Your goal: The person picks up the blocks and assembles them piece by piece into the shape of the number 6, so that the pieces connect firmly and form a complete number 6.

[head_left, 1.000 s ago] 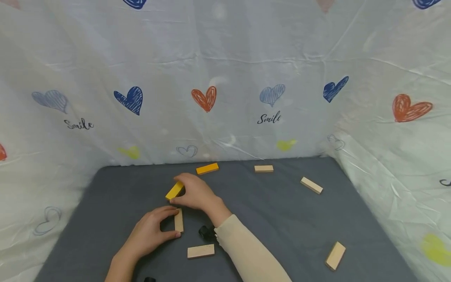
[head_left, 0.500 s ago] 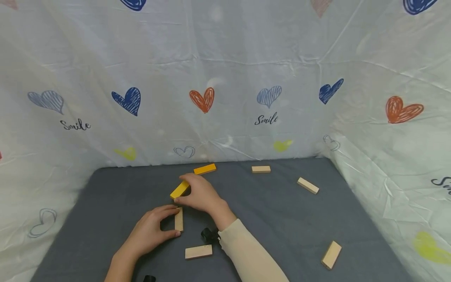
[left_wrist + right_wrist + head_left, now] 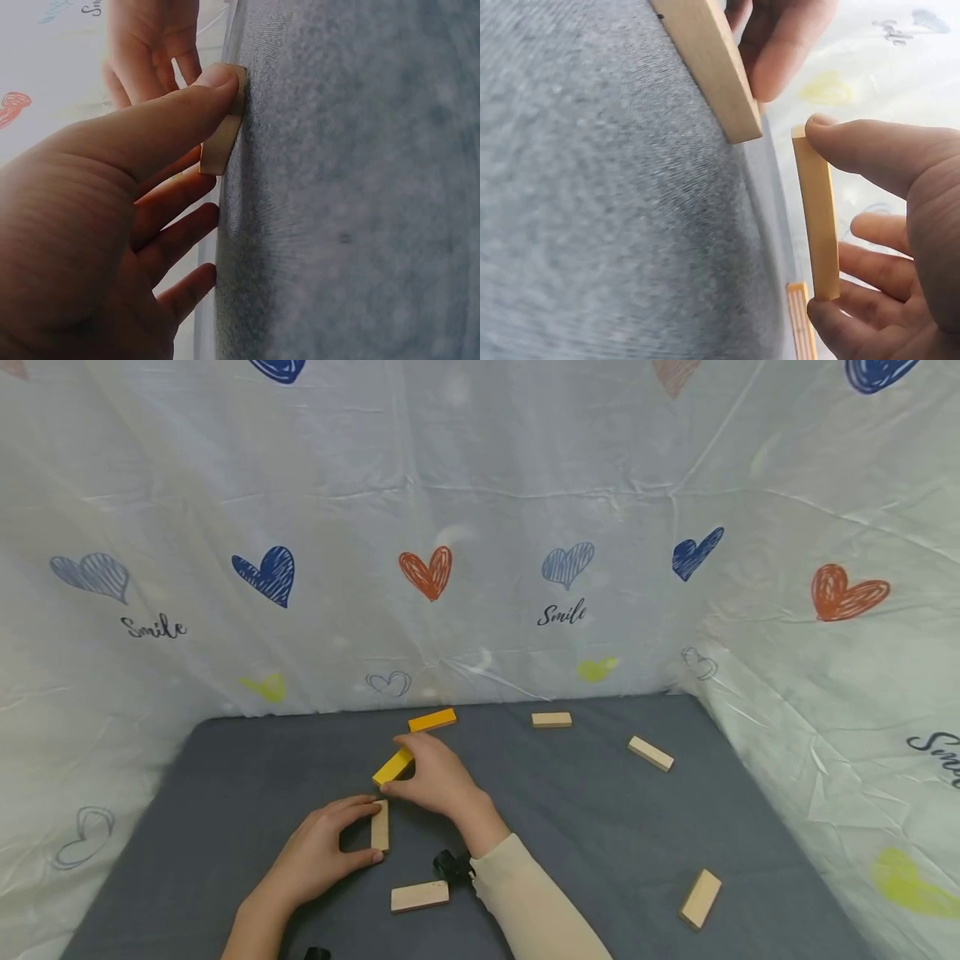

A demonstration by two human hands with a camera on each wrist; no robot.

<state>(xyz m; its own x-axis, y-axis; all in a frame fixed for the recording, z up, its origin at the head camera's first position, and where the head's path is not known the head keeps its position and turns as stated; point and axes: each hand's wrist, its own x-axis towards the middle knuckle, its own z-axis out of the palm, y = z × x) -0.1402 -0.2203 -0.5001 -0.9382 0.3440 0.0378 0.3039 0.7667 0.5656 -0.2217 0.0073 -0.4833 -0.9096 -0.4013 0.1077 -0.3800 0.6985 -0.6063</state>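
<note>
My left hand [image 3: 318,843] holds a plain wooden block [image 3: 380,827] by its two ends, thumb at the near end and fingers at the far end. The block lies flat on the grey cloth. Just beyond it, my right hand [image 3: 442,779] pinches a yellow block [image 3: 392,767] end to end between thumb and fingertip. In the right wrist view the same yellow block [image 3: 817,217] shows its long side, with the remaining fingers spread behind. The left wrist view has my left thumb covering part of the plain block [image 3: 220,146].
An orange-yellow block [image 3: 432,720] lies at the back edge. Further plain blocks lie at the back [image 3: 551,720], back right [image 3: 651,753], right [image 3: 701,899] and near front [image 3: 420,897]. A black object [image 3: 448,865] sits by the right cuff. A heart-printed curtain [image 3: 480,527] stands behind.
My right hand has carried the yellow block a little to the right, nearer the orange-yellow one. The left hand keeps its hold on the plain block. The head view has shifted slightly.
</note>
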